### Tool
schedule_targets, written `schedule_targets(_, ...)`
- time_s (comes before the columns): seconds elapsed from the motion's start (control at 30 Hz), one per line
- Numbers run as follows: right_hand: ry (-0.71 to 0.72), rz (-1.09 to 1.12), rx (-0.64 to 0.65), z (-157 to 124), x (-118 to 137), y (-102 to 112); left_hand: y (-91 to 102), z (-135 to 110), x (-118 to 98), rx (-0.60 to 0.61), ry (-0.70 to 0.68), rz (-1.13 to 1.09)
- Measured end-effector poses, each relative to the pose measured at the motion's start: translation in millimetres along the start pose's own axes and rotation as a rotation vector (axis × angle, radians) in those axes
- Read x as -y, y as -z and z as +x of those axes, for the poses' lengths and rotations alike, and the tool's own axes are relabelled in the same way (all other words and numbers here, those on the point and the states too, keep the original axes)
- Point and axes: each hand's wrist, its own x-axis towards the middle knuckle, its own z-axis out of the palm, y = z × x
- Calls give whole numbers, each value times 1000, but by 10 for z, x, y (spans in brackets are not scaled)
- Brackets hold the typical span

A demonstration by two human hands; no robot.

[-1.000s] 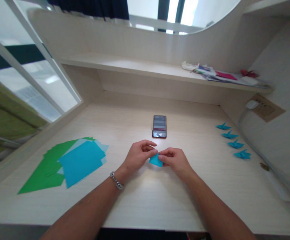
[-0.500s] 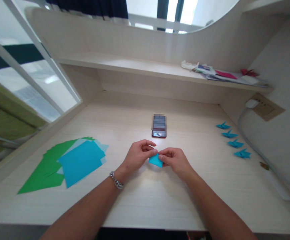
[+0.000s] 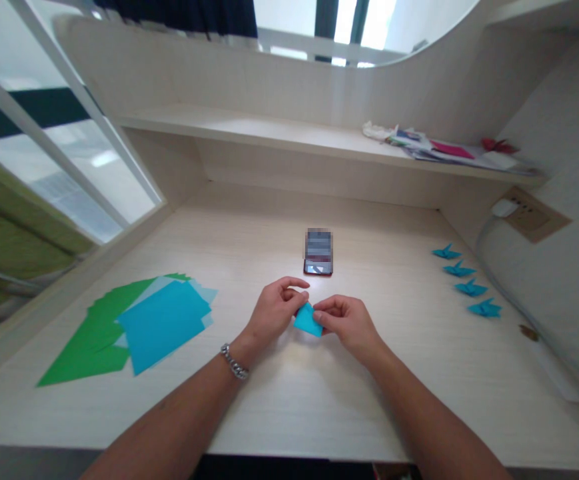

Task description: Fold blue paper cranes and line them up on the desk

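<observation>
A small piece of folded blue origami paper (image 3: pixel 308 323) is held between my two hands over the middle of the desk. My left hand (image 3: pixel 280 303) pinches its upper left edge between thumb and fingers, with the index finger stretched out above. On the right side, my right hand (image 3: pixel 345 319) grips the paper with thumb and index finger. The fingertips hide parts of its edges. Just beyond the hands lies a phone (image 3: pixel 318 252) with its screen lit and blurred.
Blue paper sheets (image 3: pixel 166 323) overlap green sheets (image 3: pixel 89 337) at the left. Several folded blue paper cranes (image 3: pixel 470 287) form a row at the right, beside a grey cable (image 3: pixel 506 290). A shelf (image 3: pixel 269 137) across the back carries papers (image 3: pixel 449 150). A socket (image 3: pixel 532 213) is on the right wall.
My left thumb and fingers have shifted slightly on the paper, showing more of its top corner. The paper has moved a little left and turned slightly. Everything else stays put.
</observation>
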Motion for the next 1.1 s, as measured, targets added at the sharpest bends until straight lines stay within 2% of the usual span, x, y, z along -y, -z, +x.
schedule_targets(0.13,12,-4,-31,10,-12,5,-3,9,-8,31,10,-30)
schedule_targets(0.33,50,-7,-37,-2,-26,32,19,-10,-8,150,16,31)
schedule_targets(0.57,63,-17,3,21,-42,32,11,-10,22,121,-14,-51)
schedule_targets(0.93,59,-11,-18,-2,-21,8,35,42,21,64,-26,-89)
schedule_targets(1.1,71,-11,-4,-11,-8,4,34,14,-14,149,-12,-5)
